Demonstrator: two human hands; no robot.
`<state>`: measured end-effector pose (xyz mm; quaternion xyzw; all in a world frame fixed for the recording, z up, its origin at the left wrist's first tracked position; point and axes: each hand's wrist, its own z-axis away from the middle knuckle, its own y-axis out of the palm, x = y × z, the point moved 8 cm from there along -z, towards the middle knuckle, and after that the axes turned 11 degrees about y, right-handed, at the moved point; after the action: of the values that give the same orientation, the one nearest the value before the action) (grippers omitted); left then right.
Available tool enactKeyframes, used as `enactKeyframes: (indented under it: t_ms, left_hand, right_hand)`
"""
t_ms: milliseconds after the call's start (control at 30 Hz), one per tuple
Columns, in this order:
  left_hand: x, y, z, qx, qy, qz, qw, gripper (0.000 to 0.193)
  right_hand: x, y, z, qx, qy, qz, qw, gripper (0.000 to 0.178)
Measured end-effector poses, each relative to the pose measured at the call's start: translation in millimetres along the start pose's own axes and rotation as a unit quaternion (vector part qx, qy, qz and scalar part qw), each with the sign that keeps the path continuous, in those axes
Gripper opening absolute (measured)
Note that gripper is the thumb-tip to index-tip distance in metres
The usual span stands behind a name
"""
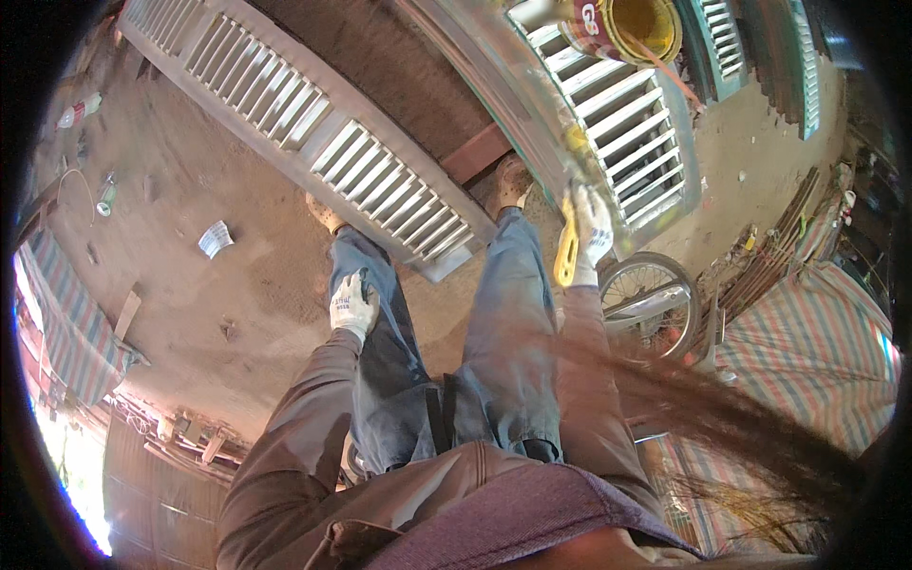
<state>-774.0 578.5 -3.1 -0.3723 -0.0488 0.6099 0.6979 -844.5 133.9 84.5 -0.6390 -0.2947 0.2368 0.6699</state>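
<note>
My right hand (595, 233), in a white work glove, is closed round a yellow-handled tool (567, 249); the handle has a hole at its end, and the tool's working end cannot be made out. It is beside the near edge of a louvred shutter panel (635, 123) with grey-green, worn paint. My left hand (353, 306), gloved too, lies on my left knee with nothing visible in it. A long pale louvred shutter panel (318, 152) slants from the far left to between my legs. A red-brown can (622, 30) with yellowish contents stands on the right panel.
A thin reddish stick (670, 74) leans out of the can. More green louvred panels (719, 47) stand at the far right. A spoked wheel (655, 299) is close to my right forearm. Striped sheets (807, 332), wood strips (793, 223), a bottle (106, 195) and paper (216, 239) lie around.
</note>
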Motion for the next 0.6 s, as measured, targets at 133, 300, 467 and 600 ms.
enactKeyframes:
  t_ms: [133,300,467,600]
  left_hand:
    - [-3.1,-5.0,-1.3,-0.028,0.007,-0.001,1.000,0.041]
    - [0.5,-8.8,1.5,-0.046,0.006,0.012,0.999,0.036]
    - [-0.4,-8.6,0.7,-0.028,0.001,0.040,0.999,0.041]
    - [-4.8,-12.7,2.4,-0.038,-0.003,0.055,0.998,0.039]
  right_hand:
    - [-31.1,-0.4,4.7,0.056,0.144,-0.189,0.970,0.033]
    - [-22.6,-10.4,-5.7,-0.011,0.076,-0.083,0.994,0.032]
    - [9.9,-9.5,-19.5,0.046,-0.005,-0.066,0.997,0.032]
    - [15.0,-12.7,-50.1,-0.015,0.033,-0.067,0.997,0.038]
